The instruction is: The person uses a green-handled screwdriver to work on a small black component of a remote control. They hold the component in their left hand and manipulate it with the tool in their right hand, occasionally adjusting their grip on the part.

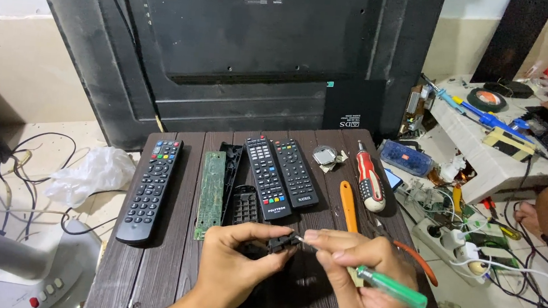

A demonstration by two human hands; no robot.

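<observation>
On the dark wooden table, left hand pinches a small black part; right hand is closed around a green-handled screwdriver, tip touching it.

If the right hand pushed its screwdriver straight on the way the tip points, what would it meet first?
The right hand aims the green screwdriver leftward; its tip already seems to touch the small black part held by the left hand.
</observation>
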